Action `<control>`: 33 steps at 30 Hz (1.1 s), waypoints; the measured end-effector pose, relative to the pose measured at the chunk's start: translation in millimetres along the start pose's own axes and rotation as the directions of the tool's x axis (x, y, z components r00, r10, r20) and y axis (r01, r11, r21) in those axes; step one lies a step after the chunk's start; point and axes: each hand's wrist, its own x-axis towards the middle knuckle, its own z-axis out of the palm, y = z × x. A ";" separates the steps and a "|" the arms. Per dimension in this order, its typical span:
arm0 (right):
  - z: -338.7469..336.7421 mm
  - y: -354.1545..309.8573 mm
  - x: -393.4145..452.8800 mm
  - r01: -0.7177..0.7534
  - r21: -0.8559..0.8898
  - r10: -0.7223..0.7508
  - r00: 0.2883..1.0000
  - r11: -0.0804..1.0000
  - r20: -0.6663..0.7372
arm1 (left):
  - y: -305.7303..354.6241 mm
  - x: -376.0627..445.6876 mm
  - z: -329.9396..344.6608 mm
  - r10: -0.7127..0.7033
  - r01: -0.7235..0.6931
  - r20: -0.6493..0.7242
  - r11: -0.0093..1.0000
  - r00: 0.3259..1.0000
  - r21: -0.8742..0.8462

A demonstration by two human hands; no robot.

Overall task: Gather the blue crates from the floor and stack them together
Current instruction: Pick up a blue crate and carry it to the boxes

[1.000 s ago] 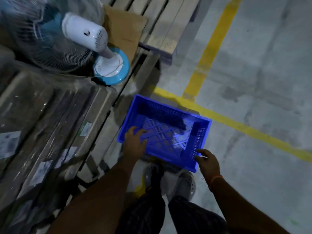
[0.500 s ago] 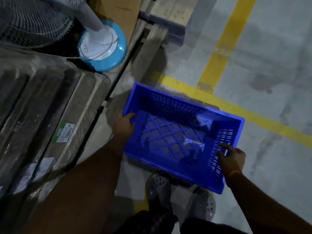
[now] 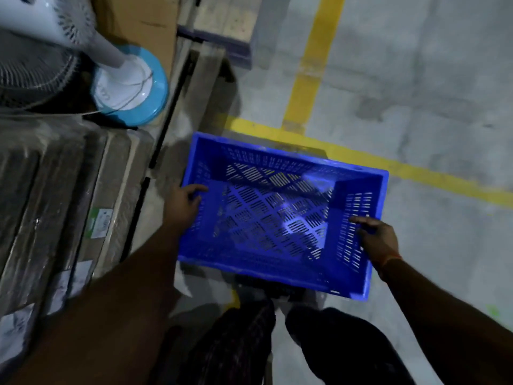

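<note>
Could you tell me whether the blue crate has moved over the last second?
Yes. The crate, held by the left hand and right hand, now overlaps the yellow line and hides the shoes: it has come up towards the camera.

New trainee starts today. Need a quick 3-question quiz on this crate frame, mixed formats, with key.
1. True or false: the blue crate has items inside it.
2. Multiple choice: where is the right hand? A) on the fan base B) on the crate's right short wall C) hanging free
3. Fill in: the left hand grips the crate's ____ short wall.

Key
1. False; the slotted bottom shows bare.
2. B; fingers hook over the rim, inside the wall.
3. Left.
</note>
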 end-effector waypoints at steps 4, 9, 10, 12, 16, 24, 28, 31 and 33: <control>-72.7 -8.7 -69.0 -0.005 0.070 0.010 0.998 0.998 -0.067 | 64.7 -62.6 -38.0 0.025 -0.024 -0.002 0.998 1.000 0.053; -164.1 -22.9 -166.0 0.008 0.096 0.004 0.992 0.995 -0.126 | 157.2 -141.7 -86.2 0.101 -0.100 0.053 0.995 0.994 -0.016; -182.0 -24.0 -185.0 0.005 0.110 0.011 0.990 0.994 -0.140 | 175.9 -154.9 -95.9 0.113 -0.112 0.058 0.993 0.992 -0.024; -215.3 -21.2 -219.5 -0.003 0.138 0.027 0.985 0.990 -0.171 | 212.0 -177.2 -112.2 0.139 -0.137 0.075 0.990 0.987 -0.030; -263.6 -3.9 -271.0 -0.008 0.186 0.056 0.967 0.983 -0.250 | 276.8 -205.3 -131.3 0.243 -0.243 0.105 0.970 0.964 -0.007; -300.9 38.5 -363.1 0.013 0.331 0.150 0.874 0.944 -0.462 | 371.9 -217.8 -126.2 0.457 -0.503 0.267 0.853 0.848 0.138; -307.9 63.6 -416.0 0.015 0.425 0.248 0.794 0.905 -0.555 | 416.6 -218.6 -107.2 0.549 -0.617 0.362 0.781 0.754 0.099; -307.8 90.0 -453.6 0.020 0.519 0.340 0.735 0.855 -0.587 | 452.4 -232.9 -80.6 0.623 -0.698 0.408 0.714 0.667 0.050; -305.9 109.8 -476.3 0.017 0.580 0.407 0.695 0.815 -0.593 | 477.9 -248.6 -60.1 0.648 -0.742 0.464 0.669 0.604 0.031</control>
